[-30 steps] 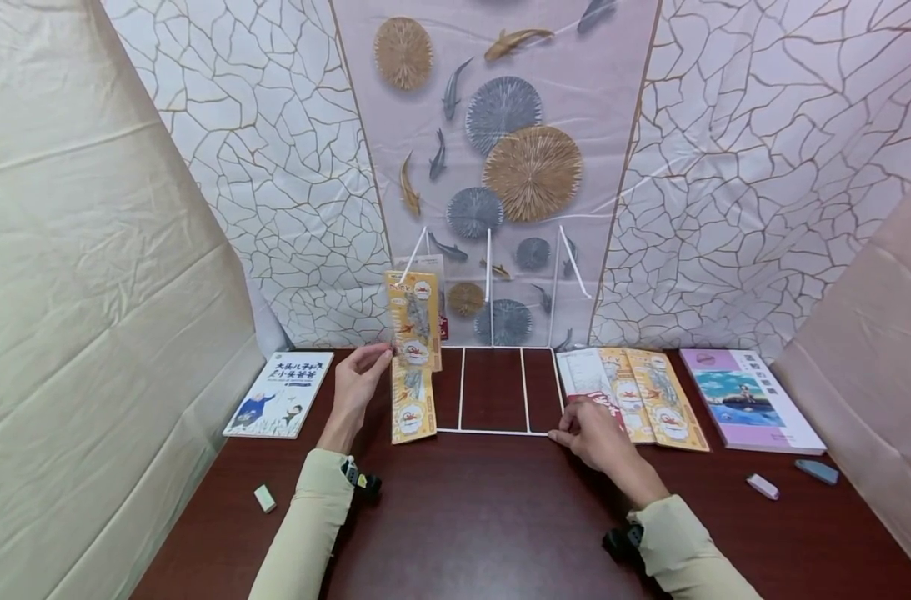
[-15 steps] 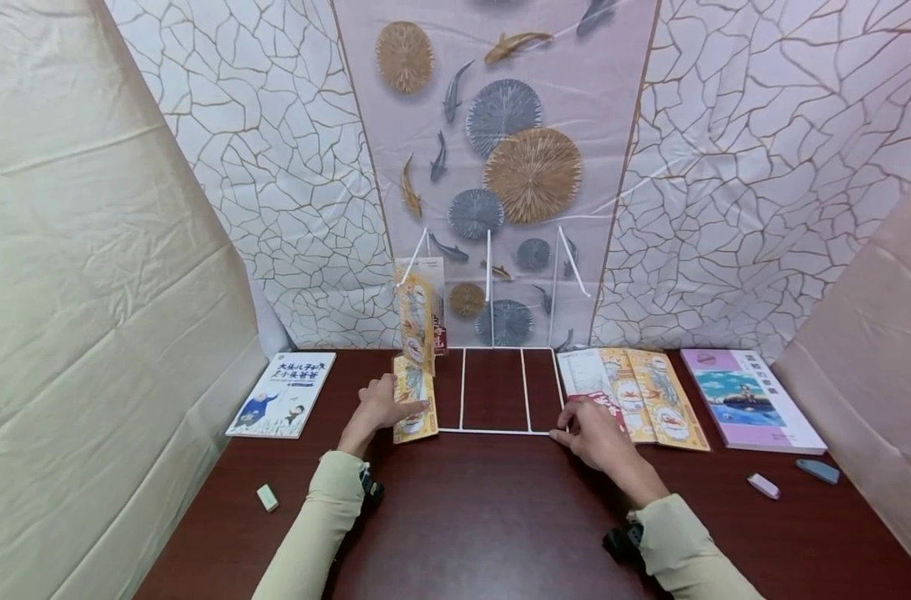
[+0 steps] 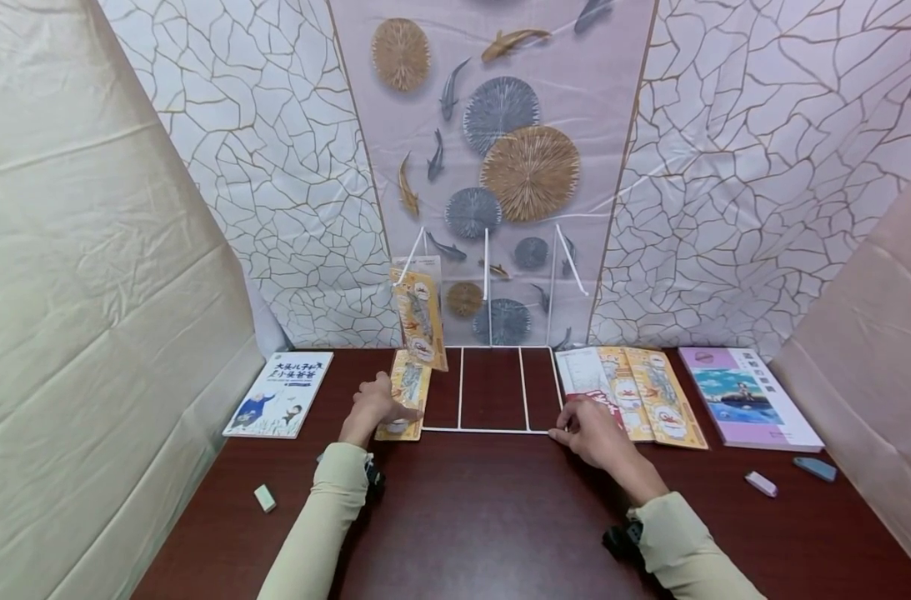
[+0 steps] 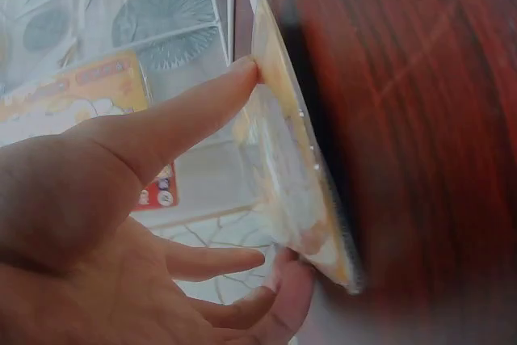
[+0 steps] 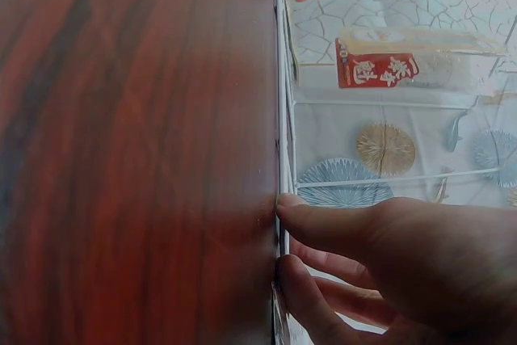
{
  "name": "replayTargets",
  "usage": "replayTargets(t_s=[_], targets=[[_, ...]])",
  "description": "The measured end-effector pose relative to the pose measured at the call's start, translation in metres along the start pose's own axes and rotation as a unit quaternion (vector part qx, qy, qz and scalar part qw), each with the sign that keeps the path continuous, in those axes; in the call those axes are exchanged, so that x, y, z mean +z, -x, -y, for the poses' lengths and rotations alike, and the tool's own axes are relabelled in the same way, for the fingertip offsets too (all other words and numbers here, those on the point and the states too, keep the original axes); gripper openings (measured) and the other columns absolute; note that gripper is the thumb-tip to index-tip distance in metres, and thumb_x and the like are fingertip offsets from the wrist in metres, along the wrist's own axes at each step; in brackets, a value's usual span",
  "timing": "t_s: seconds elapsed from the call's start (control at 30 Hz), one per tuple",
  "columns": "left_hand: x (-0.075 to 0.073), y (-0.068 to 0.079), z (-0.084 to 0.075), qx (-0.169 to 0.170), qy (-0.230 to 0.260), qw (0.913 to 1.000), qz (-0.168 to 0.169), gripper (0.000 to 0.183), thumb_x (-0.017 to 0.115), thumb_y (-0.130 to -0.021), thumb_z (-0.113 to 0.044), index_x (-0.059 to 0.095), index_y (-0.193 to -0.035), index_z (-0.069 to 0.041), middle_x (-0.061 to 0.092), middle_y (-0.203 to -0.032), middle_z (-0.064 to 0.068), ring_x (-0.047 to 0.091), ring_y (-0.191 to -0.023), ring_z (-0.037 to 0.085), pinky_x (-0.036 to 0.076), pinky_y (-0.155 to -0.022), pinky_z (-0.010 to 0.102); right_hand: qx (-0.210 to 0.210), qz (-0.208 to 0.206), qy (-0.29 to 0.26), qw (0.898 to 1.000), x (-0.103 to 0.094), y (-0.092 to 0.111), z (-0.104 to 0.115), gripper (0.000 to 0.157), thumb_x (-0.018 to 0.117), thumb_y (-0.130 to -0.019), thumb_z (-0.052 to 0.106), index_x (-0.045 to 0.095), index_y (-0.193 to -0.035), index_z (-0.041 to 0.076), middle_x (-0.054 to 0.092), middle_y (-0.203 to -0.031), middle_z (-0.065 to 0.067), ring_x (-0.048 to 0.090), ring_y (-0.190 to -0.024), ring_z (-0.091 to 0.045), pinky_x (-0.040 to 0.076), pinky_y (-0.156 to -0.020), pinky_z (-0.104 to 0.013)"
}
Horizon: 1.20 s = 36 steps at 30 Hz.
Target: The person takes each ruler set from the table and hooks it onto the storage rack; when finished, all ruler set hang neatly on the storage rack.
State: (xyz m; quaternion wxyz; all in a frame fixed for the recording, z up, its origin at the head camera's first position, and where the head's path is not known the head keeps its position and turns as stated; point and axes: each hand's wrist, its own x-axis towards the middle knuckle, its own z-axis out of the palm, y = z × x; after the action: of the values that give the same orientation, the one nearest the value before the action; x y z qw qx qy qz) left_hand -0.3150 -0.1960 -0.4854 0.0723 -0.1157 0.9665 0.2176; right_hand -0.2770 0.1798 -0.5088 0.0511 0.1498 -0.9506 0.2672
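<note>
In the head view my left hand (image 3: 377, 407) is at the near end of a yellow blister pack (image 3: 412, 383) lying over the left side of a white wire display rack (image 3: 461, 392). The left wrist view shows the thumb and fingertips holding opposite edges of that pack (image 4: 291, 175). My right hand (image 3: 592, 429) pinches the rack's front right corner between thumb and fingers; the right wrist view shows the thumb on the white frame (image 5: 280, 143). Another yellow pack (image 3: 420, 321) hangs tilted on the rack's left hook, a whitish pack (image 3: 429, 265) behind it.
Right of the rack lie a white-and-red pack (image 3: 581, 367) and two yellow packs (image 3: 620, 383) (image 3: 663, 400). Books lie at the far left (image 3: 278, 396) and far right (image 3: 751, 400). A pale eraser (image 3: 264, 498), a pink-and-white eraser (image 3: 761, 484) and a blue-grey piece (image 3: 814, 468) are nearer.
My left hand has come down from beside the hanging pack to the lying one, whose near end has shifted left. The hanging pack has swung. My right hand stays on the rack's corner.
</note>
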Motion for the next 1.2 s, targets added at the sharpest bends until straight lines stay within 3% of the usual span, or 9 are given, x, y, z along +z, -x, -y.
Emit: replayTargets(t_s=[0.1, 0.23, 0.4, 0.47, 0.6, 0.73, 1.0, 1.07, 1.2], targets=[[-0.002, 0.0, 0.007, -0.007, 0.021, 0.9998, 0.002, 0.097, 0.091, -0.067, -0.05, 0.044, -0.133, 0.002, 0.054, -0.123, 0.028, 0.056, -0.116, 0.045, 0.05, -0.096, 0.056, 0.0, 0.003, 0.0, 1.0, 0.0, 0.0, 0.0, 0.019, 0.082, -0.085, 0.026, 0.068, -0.078, 0.015, 0.063, -0.083, -0.004, 0.054, -0.071, -0.012, 0.046, -0.064, -0.03], [-0.005, -0.001, 0.014, -0.007, 0.045, 0.9989, -0.01, 0.098, 0.093, -0.068, -0.042, 0.04, -0.136, 0.006, 0.045, -0.132, 0.036, 0.055, -0.119, 0.046, 0.051, -0.098, 0.055, -0.006, -0.002, -0.001, 1.0, 0.001, 0.0, 0.0, 0.019, 0.083, -0.084, 0.026, 0.068, -0.078, 0.015, 0.063, -0.082, -0.005, 0.054, -0.07, -0.012, 0.047, -0.064, -0.03], [-0.008, -0.004, 0.023, 0.0, 0.093, 0.9955, -0.02, 0.095, 0.083, -0.081, -0.023, 0.024, -0.147, 0.011, 0.045, -0.134, 0.038, 0.053, -0.122, 0.046, 0.048, -0.103, 0.053, -0.018, -0.014, 0.001, 1.0, 0.001, -0.001, -0.003, 0.019, 0.083, -0.084, 0.025, 0.068, -0.076, 0.016, 0.064, -0.08, -0.005, 0.054, -0.069, -0.011, 0.046, -0.064, -0.029], [-0.009, -0.005, 0.029, 0.004, 0.124, 0.992, -0.022, 0.091, 0.076, -0.085, -0.016, 0.017, -0.149, 0.011, 0.052, -0.128, 0.035, 0.057, -0.116, 0.042, 0.049, -0.1, 0.051, -0.02, -0.016, 0.001, 1.0, 0.001, -0.001, -0.003, 0.019, 0.083, -0.083, 0.024, 0.068, -0.076, 0.016, 0.063, -0.079, -0.004, 0.054, -0.069, -0.011, 0.046, -0.064, -0.029], [-0.009, -0.006, 0.042, 0.02, 0.175, 0.9833, -0.048, 0.071, 0.067, -0.087, -0.008, 0.026, -0.143, 0.007, 0.06, -0.112, 0.028, 0.061, -0.097, 0.034, 0.052, -0.087, 0.045, -0.019, -0.016, 0.001, 1.0, 0.001, -0.001, -0.003, 0.018, 0.083, -0.083, 0.024, 0.068, -0.076, 0.016, 0.062, -0.078, -0.003, 0.054, -0.068, -0.011, 0.046, -0.063, -0.029], [-0.011, -0.004, 0.053, 0.035, 0.214, 0.9724, -0.086, 0.057, 0.063, -0.092, -0.011, 0.032, -0.139, -0.001, 0.061, -0.114, 0.026, 0.06, -0.098, 0.033, 0.05, -0.086, 0.044, -0.014, -0.012, 0.0, 1.0, 0.002, 0.0, -0.004, 0.019, 0.083, -0.083, 0.025, 0.068, -0.077, 0.015, 0.062, -0.078, -0.003, 0.053, -0.068, -0.011, 0.046, -0.063, -0.029], [-0.022, 0.003, 0.063, 0.065, 0.34, 0.9268, -0.146, 0.052, 0.056, -0.098, -0.015, 0.03, -0.142, -0.007, 0.061, -0.126, 0.02, 0.064, -0.091, 0.027, 0.052, -0.073, 0.034, -0.011, -0.011, 0.003, 1.0, 0.003, 0.001, -0.002, 0.019, 0.083, -0.084, 0.025, 0.068, -0.078, 0.015, 0.063, -0.081, -0.004, 0.054, -0.069, -0.012, 0.047, -0.064, -0.03], [-0.026, 0.004, 0.063, 0.065, 0.377, 0.9107, -0.155, 0.052, 0.056, -0.098, -0.015, 0.029, -0.142, -0.008, 0.062, -0.127, 0.019, 0.065, -0.088, 0.025, 0.053, -0.069, 0.03, -0.011, -0.009, 0.002, 1.0, 0.001, 0.001, -0.001, 0.018, 0.083, -0.084, 0.024, 0.069, -0.08, 0.013, 0.063, -0.081, -0.004, 0.055, -0.07, -0.012, 0.047, -0.064, -0.03], [-0.035, 0.009, 0.062, 0.072, 0.462, 0.8665, -0.176, 0.052, 0.055, -0.098, -0.014, 0.027, -0.142, -0.01, 0.061, -0.127, 0.017, 0.066, -0.086, 0.021, 0.057, -0.066, 0.028, -0.011, -0.004, -0.001, 1.0, -0.001, 0.002, 0.001, 0.015, 0.082, -0.085, 0.02, 0.071, -0.087, 0.01, 0.065, -0.084, -0.005, 0.059, -0.073, -0.015, 0.049, -0.065, -0.032]])
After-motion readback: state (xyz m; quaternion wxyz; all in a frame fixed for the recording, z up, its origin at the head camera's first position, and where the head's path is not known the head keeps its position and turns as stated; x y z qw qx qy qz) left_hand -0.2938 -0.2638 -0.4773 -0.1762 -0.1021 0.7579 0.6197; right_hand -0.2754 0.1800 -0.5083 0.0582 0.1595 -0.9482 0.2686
